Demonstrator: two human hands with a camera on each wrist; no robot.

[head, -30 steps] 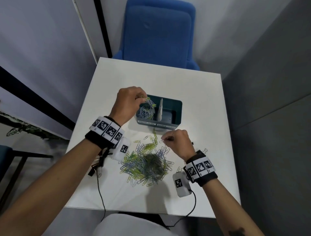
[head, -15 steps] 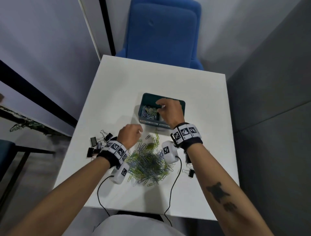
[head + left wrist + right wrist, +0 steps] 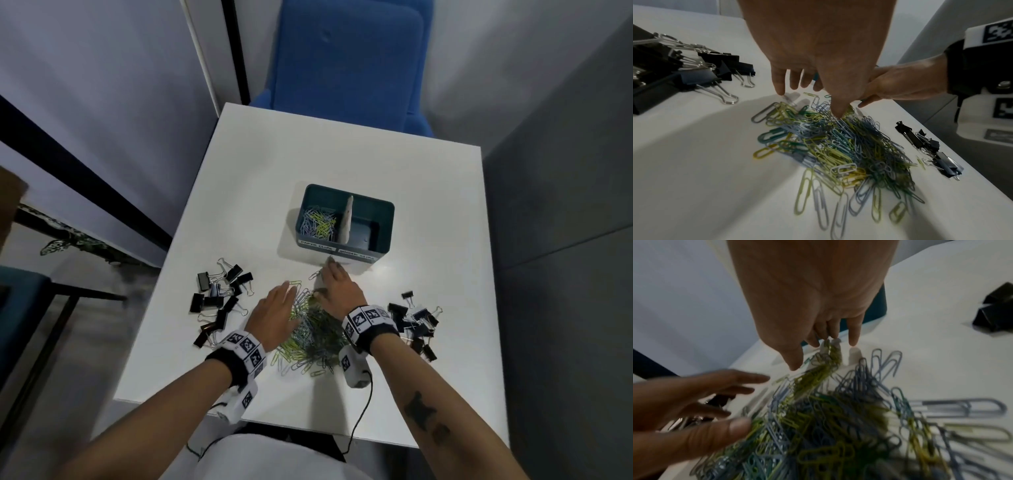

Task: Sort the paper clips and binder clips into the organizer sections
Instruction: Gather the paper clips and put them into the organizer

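Coloured paper clips (image 3: 310,329) heaped mid-table, near the teal organizer (image 3: 383,219); left hand (image 3: 274,308) and right hand (image 3: 337,291) spread over them, fingers apart, gripping nothing. Likely snag: tangled clips trailing and dropping short of the left section. Binder clips (image 3: 219,298) flanking both sides; open tabletop (image 3: 308,154) beyond.

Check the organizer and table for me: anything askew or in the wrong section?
Only the white divider in the organizer looks slightly tilted. Paper clips sit in the left section; the right one looks empty. Nothing looks missorted.
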